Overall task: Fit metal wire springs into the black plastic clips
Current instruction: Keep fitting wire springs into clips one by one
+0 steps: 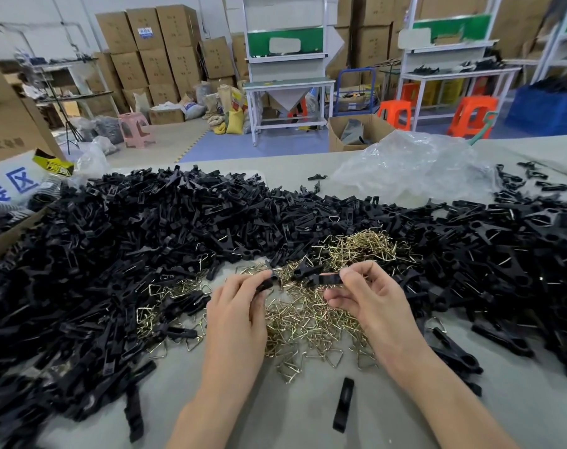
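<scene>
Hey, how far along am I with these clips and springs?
Done: many clips in the right heap show wire, so look fitted. In hand: your left hand grips one clip piece, your right hand pinches a second clip piece. Left: the big left heap of bare pieces and the loose springs, so plenty remains.

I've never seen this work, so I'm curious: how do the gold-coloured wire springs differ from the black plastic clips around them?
The wire springs are thin, shiny, brass-coloured loops bent into triangles; the black plastic clips are solid, matte, elongated pieces. The springs form a small heap around the left hand and right hand; the clips form a far larger heap across the grey table. Both lie loose and jumbled on it.
</scene>
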Demonstrator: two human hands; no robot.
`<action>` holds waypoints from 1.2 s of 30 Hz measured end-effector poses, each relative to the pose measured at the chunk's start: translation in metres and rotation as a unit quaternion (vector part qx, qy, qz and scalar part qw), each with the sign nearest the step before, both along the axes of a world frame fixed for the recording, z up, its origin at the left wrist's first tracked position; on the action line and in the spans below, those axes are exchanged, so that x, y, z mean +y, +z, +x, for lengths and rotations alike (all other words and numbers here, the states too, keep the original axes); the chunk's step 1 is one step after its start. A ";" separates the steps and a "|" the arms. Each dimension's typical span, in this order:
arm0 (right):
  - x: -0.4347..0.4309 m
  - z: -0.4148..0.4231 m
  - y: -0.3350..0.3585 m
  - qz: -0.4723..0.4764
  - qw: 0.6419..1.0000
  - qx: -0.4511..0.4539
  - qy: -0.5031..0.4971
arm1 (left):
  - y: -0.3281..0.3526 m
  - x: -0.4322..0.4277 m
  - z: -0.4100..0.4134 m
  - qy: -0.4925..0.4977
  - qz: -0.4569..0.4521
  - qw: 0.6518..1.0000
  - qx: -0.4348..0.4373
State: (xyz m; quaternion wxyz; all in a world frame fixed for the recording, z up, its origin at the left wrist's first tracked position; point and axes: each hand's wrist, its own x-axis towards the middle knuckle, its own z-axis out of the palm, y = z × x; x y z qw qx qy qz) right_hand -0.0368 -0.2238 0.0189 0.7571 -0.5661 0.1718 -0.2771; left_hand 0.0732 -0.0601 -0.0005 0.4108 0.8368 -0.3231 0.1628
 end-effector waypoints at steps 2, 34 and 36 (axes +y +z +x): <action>0.000 0.001 0.001 0.029 0.999 -0.014 -0.001 | 0.001 0.001 0.000 -0.008 -0.009 1.000 -0.001; 0.005 0.004 0.002 0.165 0.981 -0.054 0.087 | 0.004 -0.005 -0.023 -0.227 -0.155 0.925 0.264; 0.007 0.003 0.003 0.162 0.981 -0.047 0.092 | 0.004 -0.004 -0.025 -0.233 -0.151 0.924 0.263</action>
